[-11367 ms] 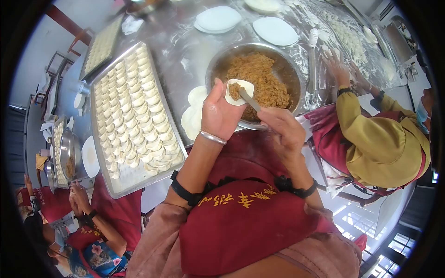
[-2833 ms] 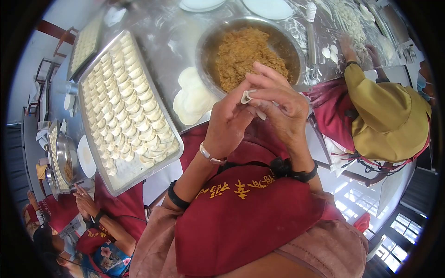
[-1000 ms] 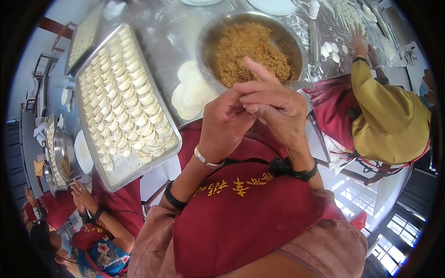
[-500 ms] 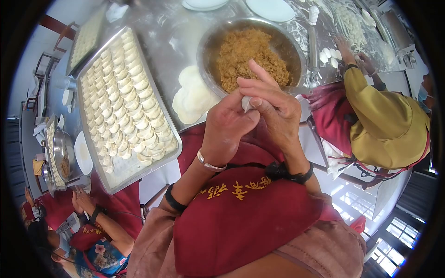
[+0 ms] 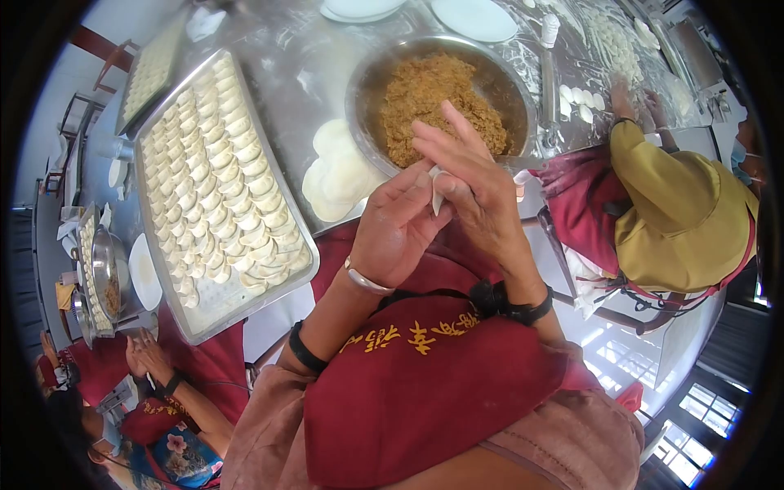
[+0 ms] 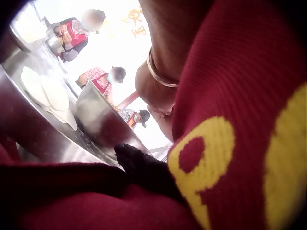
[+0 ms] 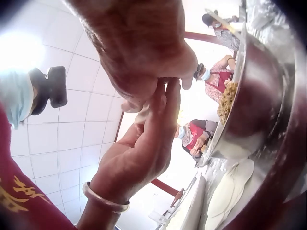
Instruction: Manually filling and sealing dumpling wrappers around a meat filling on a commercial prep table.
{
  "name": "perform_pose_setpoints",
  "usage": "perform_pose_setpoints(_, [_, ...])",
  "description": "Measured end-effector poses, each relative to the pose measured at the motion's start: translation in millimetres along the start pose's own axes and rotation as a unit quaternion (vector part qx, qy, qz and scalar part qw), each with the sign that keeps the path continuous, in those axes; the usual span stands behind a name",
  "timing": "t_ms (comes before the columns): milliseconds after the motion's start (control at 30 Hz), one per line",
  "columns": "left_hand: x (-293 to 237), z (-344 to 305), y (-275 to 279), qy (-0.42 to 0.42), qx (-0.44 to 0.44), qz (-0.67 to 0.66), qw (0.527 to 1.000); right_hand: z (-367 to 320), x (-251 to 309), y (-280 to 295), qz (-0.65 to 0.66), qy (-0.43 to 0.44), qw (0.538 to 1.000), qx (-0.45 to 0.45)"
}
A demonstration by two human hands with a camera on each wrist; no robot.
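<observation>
A folded dumpling [image 5: 438,192], mostly covered by fingers, is held between both hands in front of the filling bowl. My left hand [image 5: 396,233] pinches its near side with thumb and fingers. From the other side, my right hand [image 5: 482,192] presses thumb and forefinger on the dough, its other fingers extended. The right wrist view has the fingertips of both hands meeting. Beyond them stands a steel bowl [image 5: 359,114] with brown minced filling [image 5: 433,98]. Flat round wrappers [image 5: 339,175] lie overlapping left of the bowl.
A metal tray [image 5: 204,322] with rows of finished dumplings [image 5: 220,171] stands at left. White plates [image 5: 474,18] lie behind the bowl. At right, a person in a mustard top [image 5: 686,212] works at the floured table; another person [image 5: 175,408] sits at lower left.
Earlier, my left hand held an open wrapper while my right put filling in with a flat spreader. Since then the wrapper has been folded, and my fingers have shifted along its edge.
</observation>
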State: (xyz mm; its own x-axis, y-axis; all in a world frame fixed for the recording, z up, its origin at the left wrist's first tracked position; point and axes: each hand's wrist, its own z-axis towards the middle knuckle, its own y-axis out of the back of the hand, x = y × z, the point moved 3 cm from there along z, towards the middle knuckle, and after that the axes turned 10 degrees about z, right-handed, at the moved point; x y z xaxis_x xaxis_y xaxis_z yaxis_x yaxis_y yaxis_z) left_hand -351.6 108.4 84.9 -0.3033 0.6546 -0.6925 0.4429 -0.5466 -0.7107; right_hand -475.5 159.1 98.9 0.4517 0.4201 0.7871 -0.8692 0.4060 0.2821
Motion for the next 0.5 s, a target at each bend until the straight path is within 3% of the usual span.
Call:
perform_pose_setpoints(167, [-0.1, 1.0, 5.0, 0.005, 0.009, -0.047, 0.999, 3.6, 15.4, 0.6, 0.002, -0.038, 0.997, -0.064])
perform_pose_setpoints(267, [3.1, 1.6, 3.7, -0.007, 0.038, -0.044, 0.998, -3.5, -4.9, 7.0, -0.016, 0.010, 1.000, -0.002])
perform_pose_setpoints(367, [2.1, 2.3, -1.5, -0.014, 0.046, -0.046, 0.998, 4.7, 10.7, 7.3, -0.010, -0.015, 0.999, -0.037])
perform_pose_setpoints(500, [-1.4, 4.6, -2.4, -0.018, 0.035, -0.077, 0.996, -0.8, 13.8, 6.5, 0.120, -0.102, 0.979, -0.132])
